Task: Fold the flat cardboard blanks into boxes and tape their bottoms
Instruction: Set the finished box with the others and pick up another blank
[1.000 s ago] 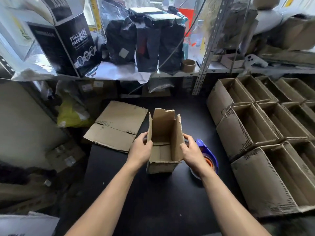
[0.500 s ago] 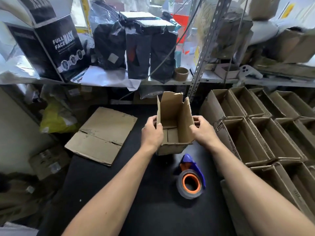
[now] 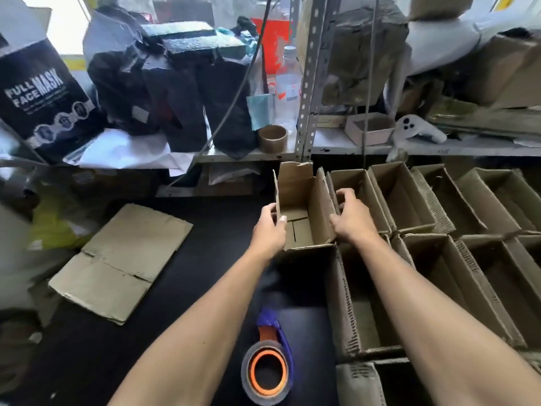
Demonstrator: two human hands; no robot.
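Note:
An open folded cardboard box (image 3: 303, 212) stands upright at the far middle of the black table (image 3: 190, 276), right against the row of finished boxes (image 3: 418, 200). My left hand (image 3: 270, 228) grips its left wall, thumb over the rim. My right hand (image 3: 349, 216) grips its right wall, fingers curled over the edge. A flat cardboard blank (image 3: 123, 259) lies on the table to the left. The tape dispenser (image 3: 269, 366), blue with an orange-cored roll, lies near the table's front, between my forearms.
Several open folded boxes (image 3: 439, 276) fill the right side in rows. A metal shelf (image 3: 248, 155) behind holds black bags (image 3: 175, 92), a "Full Face Mask" box (image 3: 41, 98), an empty tape core (image 3: 272, 138) and a bottle. A yellow bag (image 3: 55, 227) sits at the left.
Both hands carried the box away from me and to the right, up against the row of finished boxes. The tape dispenser stayed on the table and now lies nearer to me.

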